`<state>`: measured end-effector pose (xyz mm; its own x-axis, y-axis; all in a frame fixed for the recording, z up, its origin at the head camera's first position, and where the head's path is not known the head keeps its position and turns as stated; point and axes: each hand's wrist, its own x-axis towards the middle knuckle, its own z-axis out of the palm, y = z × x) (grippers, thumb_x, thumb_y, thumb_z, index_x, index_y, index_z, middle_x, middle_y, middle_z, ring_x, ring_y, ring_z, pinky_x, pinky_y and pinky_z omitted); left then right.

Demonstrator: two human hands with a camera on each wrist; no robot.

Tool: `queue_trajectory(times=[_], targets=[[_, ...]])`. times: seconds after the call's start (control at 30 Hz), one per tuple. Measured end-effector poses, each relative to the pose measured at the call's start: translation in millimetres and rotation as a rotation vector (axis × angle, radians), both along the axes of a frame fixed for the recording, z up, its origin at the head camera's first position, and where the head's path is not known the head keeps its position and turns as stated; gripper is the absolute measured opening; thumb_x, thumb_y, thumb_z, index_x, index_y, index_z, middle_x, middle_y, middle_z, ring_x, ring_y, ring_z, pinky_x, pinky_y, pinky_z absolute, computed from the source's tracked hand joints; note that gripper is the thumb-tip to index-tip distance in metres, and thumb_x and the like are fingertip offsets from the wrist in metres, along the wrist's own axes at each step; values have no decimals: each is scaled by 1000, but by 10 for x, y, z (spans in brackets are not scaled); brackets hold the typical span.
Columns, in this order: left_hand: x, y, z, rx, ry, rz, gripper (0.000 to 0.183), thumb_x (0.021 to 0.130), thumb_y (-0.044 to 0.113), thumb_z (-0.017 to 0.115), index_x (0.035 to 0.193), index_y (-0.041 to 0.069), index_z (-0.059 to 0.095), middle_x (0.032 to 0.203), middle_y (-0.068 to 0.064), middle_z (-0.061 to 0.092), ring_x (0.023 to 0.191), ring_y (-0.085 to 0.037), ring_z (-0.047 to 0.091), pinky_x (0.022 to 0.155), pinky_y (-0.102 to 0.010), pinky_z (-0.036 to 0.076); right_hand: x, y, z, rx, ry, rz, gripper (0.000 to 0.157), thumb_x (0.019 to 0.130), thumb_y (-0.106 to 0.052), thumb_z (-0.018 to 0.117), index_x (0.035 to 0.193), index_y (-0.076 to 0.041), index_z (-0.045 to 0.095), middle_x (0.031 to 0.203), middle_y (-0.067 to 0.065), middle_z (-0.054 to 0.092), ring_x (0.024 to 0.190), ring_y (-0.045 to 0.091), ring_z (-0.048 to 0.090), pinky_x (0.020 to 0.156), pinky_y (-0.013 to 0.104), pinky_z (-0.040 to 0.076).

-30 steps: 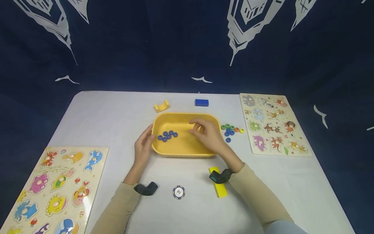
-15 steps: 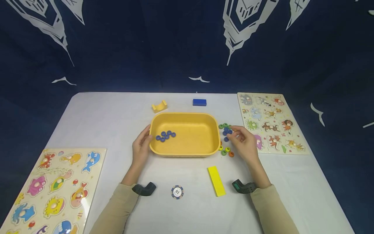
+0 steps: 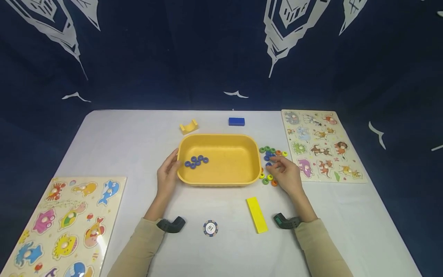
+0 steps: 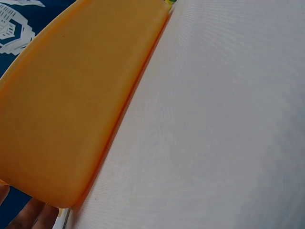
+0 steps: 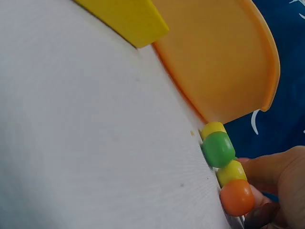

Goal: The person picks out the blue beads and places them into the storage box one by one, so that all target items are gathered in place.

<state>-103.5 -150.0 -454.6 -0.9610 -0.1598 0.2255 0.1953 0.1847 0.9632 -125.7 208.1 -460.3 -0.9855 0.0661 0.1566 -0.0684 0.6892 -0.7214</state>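
A yellow plastic tray (image 3: pixel 225 161) sits mid-table, with several blue beads (image 3: pixel 194 163) lying in its left part. My left hand (image 3: pixel 167 179) holds the tray's left end, thumb at the rim; the left wrist view shows fingertips (image 4: pixel 45 217) behind the wall. By the tray's right side, my right hand (image 3: pixel 288 175) pinches a blue bead (image 3: pixel 268 164) between thumb and fingers, partly hidden. Around it lie more blue beads (image 3: pixel 267 157), green beads (image 3: pixel 267 149) and yellow beads (image 3: pixel 270 177). An orange bead (image 5: pixel 237 197) sits close to the fingers in the right wrist view.
Behind the tray lie a yellow curved block (image 3: pixel 189 127) and a blue block (image 3: pixel 237 122). In front are a poker chip (image 3: pixel 210 228) and a long yellow block (image 3: pixel 257 215). Animal puzzle boards lie at left (image 3: pixel 65 227) and right (image 3: pixel 323 150).
My right hand has moved from above the tray out to the beads at its right, then slightly down onto a blue bead. My left hand stays at the tray.
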Motion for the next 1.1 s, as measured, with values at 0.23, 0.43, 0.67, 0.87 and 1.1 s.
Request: queue_trajectory(times=[0.23,0.43,0.67,0.87,1.1], targets=[[-83,-39,-191,-8,13,7,38,91,19,48,129,22,47,111,-12,57,100,-23,53,85,-17,44,-7,-21,36,47,-10,-18,23,76,-18,68,97,-9,64,72,2,59,50,13,46,35,23,37],[-84,-40,-196,-1,20,6,38,91,20,48,129,23,47,111,-12,57,99,-22,53,83,-17,45,-44,-152,304,-53,98,18,22,76,-22,69,93,-9,63,71,0,58,51,10,42,37,35,35],[-44,-36,-113,24,-3,-12,39,91,16,48,130,16,46,112,-17,55,101,-26,51,83,-14,43,-191,-641,663,-7,74,249,18,77,-20,69,92,-13,62,71,-2,59,54,16,44,42,23,36],[-12,-11,-26,29,-9,-12,40,91,11,47,130,10,45,112,-20,54,101,-27,51,84,-15,42,-378,-1116,593,100,-32,387,17,74,-19,70,87,-14,61,68,-4,59,57,13,49,49,25,40],[26,-6,77,12,-7,-12,40,91,9,46,130,5,44,111,-23,54,99,-25,51,83,-15,42,-517,-1475,483,229,-208,477,16,72,-19,70,84,-14,61,66,-3,57,59,12,51,52,24,41]])
